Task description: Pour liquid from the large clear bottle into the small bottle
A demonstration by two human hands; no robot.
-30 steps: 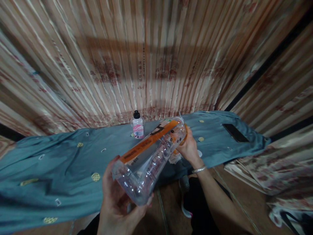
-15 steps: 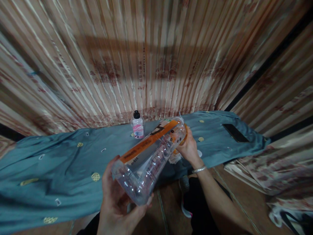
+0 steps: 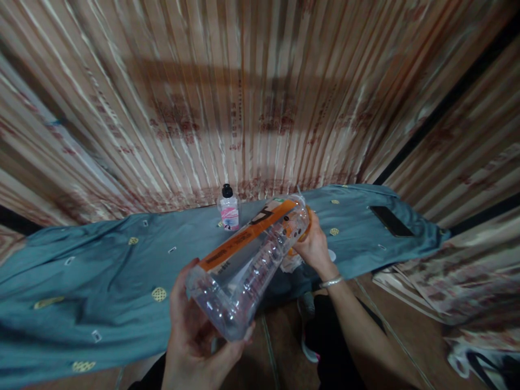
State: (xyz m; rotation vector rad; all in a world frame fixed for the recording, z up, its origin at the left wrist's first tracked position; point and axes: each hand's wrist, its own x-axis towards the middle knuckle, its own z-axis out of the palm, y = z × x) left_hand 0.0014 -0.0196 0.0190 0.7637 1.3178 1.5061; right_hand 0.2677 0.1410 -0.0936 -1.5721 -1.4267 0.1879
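Note:
I hold a large clear plastic bottle with an orange label, tilted so its base points at me. My left hand cups the base from below, fingers wrapped round it. My right hand, with a silver bangle at the wrist, grips the far neck end near the orange cap. A crumpled white thing shows just under the right hand. The bottle hangs above the near edge of a blue-grey cloth.
A small clear bottle with a black cap and pink label stands on the cloth's far edge. A dark phone lies on the cloth at the right. Striped patterned fabric covers the background. My legs and a shoe are below.

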